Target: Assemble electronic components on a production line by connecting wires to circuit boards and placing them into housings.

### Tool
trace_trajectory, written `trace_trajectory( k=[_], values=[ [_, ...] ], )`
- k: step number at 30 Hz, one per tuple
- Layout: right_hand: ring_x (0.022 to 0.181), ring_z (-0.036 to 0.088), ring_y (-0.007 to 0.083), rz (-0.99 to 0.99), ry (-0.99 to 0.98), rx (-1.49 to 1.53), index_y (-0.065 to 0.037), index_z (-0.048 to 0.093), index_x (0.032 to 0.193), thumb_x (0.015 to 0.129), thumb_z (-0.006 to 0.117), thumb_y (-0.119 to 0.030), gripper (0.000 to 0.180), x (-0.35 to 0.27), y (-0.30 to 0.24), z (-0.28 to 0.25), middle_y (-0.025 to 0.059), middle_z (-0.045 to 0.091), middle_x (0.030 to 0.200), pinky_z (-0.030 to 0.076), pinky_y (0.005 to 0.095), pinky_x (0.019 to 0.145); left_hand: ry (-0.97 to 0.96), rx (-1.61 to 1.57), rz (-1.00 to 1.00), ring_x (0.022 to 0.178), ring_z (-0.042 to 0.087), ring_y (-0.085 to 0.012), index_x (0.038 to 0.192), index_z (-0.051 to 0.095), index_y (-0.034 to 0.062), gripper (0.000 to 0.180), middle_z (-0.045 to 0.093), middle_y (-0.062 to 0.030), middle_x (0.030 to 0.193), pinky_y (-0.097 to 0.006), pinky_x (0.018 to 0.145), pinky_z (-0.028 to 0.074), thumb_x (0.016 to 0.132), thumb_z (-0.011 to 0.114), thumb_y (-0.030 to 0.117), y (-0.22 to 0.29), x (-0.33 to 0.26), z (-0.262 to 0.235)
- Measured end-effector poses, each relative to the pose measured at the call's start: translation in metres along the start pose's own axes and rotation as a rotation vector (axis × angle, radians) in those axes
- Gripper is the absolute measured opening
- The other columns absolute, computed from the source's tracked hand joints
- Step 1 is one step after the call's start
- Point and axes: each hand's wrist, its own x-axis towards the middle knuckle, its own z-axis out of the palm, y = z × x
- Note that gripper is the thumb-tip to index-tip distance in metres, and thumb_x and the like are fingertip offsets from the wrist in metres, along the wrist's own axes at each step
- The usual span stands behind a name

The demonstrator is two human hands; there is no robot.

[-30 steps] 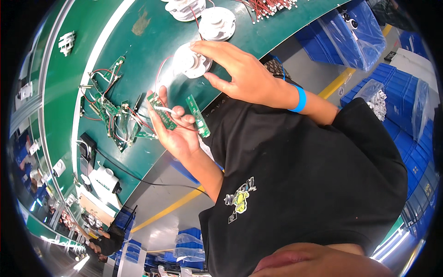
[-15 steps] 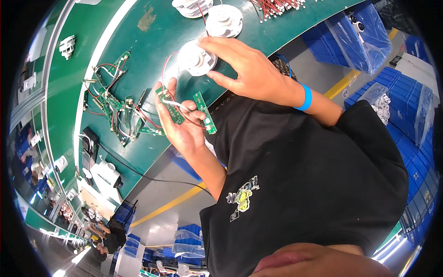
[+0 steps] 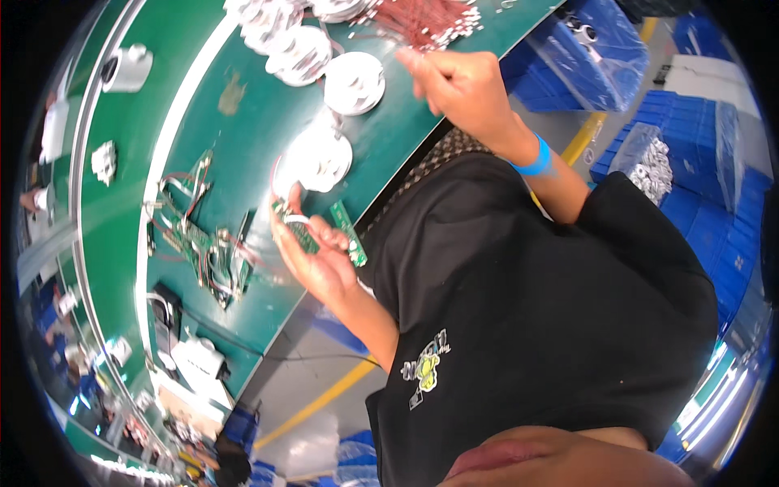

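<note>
Circuit board point(image 3: 348, 234), lying far-left to near-right, we find in left hand point(image 3: 331, 272), fingers curled; right hand point(image 3: 466, 88) bunched, contents indeterminable.

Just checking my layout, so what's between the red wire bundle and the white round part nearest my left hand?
Another white round part lies there; your right hand also hangs near the red wires, in the head view.

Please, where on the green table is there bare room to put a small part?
On the green table, between the circuit-board heap and the white round units; a narrower strip lies between those units and the table's near edge. Crowded: the picture's top, with red wires.
</note>
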Motion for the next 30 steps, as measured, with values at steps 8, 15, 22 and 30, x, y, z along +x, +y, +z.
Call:
trace_trajectory(
  k=[8, 15, 22, 30],
  values=[
    [0.09, 0.06, 0.0237, -0.337, 0.167, -0.529, -0.008, 0.067, 0.089, 0.08, 0.066, -0.017, 0.013, 0.063, 0.055, 0.015, 0.0046, 0.061, 0.089, 0.05, 0.0357, 0.074, -0.006, -0.007, 0.065, 0.059, 0.05, -0.0118, 0.138, 0.037, 0.0015, 0.046, 0.049, -0.018, 0.135, -0.026, 0.046, 0.045, 0.1, 0.041, 0.027, -0.011, 0.007, 0.001],
    [0.078, 0.056, 0.0237, -0.463, 0.199, -0.723, -0.006, 0.062, 0.076, 0.075, 0.062, -0.014, 0.008, 0.083, 0.071, 0.036, 0.0058, 0.056, 0.077, 0.047, 0.0354, 0.072, -0.036, -0.018, 0.069, 0.067, 0.05, -0.0093, 0.138, 0.039, 0.0089, 0.043, 0.049, -0.0113, 0.137, -0.024, 0.054, 0.042, 0.1, 0.043, 0.029, -0.017, 0.006, 0.003],
    [0.074, 0.061, 0.0229, -0.487, 0.346, -0.321, -0.002, 0.06, 0.098, 0.087, 0.062, -0.017, 0.018, 0.075, 0.021, -0.007, 0.0104, 0.063, 0.084, 0.048, 0.0342, 0.062, 0.0, -0.063, 0.186, 0.099, 0.057, -0.0229, 0.134, 0.041, 0.004, 0.044, 0.051, -0.0149, 0.13, -0.037, 0.088, 0.049, 0.1, 0.044, 0.032, -0.019, 0.019, 0.001],
    [0.071, 0.053, 0.0092, 0.134, -0.22, 0.503, -0.001, 0.06, 0.1, 0.095, 0.056, -0.02, 0.02, -0.006, -0.021, 0.025, 0.0045, 0.058, 0.077, 0.045, 0.0282, 0.061, 0.046, 0.121, 0.317, 0.115, 0.054, -0.0291, 0.126, 0.045, -0.004, 0.044, 0.056, -0.0209, 0.123, -0.042, 0.105, 0.041, 0.101, 0.037, 0.031, -0.013, 0.041, 0.017]
  ],
)
